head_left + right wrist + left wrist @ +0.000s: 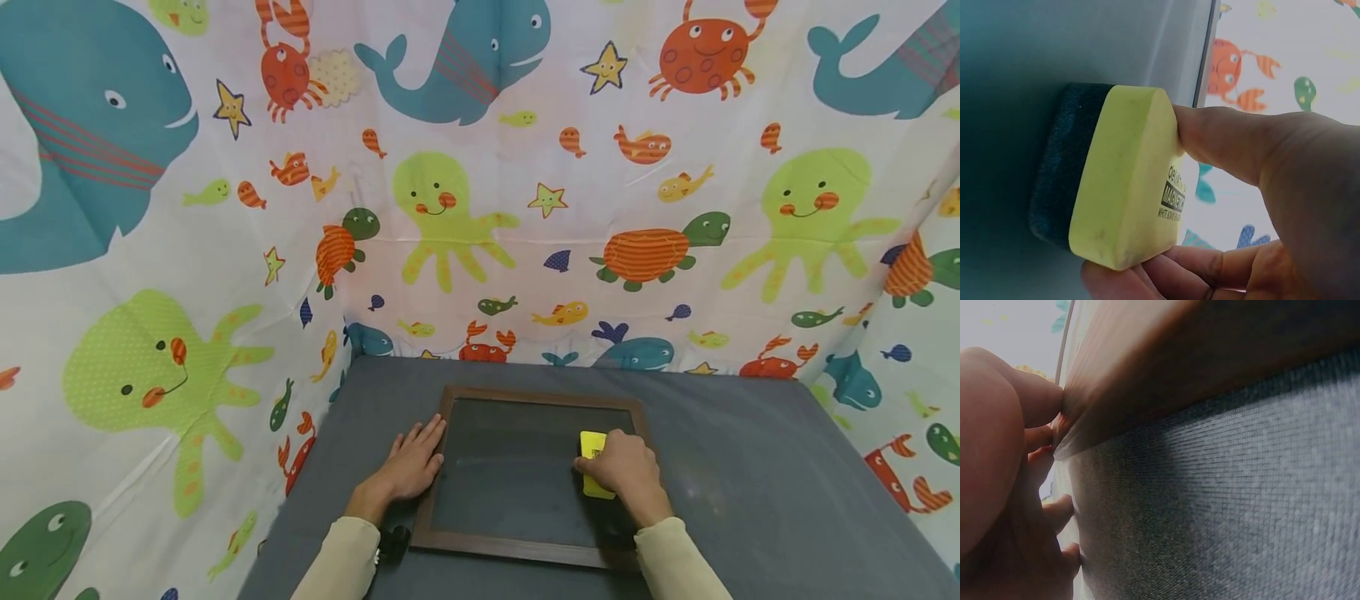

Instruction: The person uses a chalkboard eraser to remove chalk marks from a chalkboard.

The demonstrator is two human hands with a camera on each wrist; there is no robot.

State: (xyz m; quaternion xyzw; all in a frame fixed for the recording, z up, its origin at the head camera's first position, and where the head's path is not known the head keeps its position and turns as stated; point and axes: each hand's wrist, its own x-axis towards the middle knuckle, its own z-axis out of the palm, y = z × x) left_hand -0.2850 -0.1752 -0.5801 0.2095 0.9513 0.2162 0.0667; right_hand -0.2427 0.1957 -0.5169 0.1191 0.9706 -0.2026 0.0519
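A blackboard (510,475) in a brown wooden frame (517,547) lies flat on the grey-covered table. My left hand (408,462) rests at the frame's left side, its fingers extended. In the left wrist view, the thumb and fingertips touch the frame's wooden edge (1129,356). Over the board's right half, my right hand (630,471) grips a yellow whiteboard eraser (590,442). The right wrist view shows the eraser (1119,175) between thumb and fingers, its dark felt side (1069,169) against the board's surface. Lettering on its back reads "MAGNETIC".
Grey cloth (750,483) covers the table around the board. A curtain (480,317) printed with sea animals stands behind the table and along both sides. Beside my left wrist is a small dark object (394,543) whose kind is unclear.
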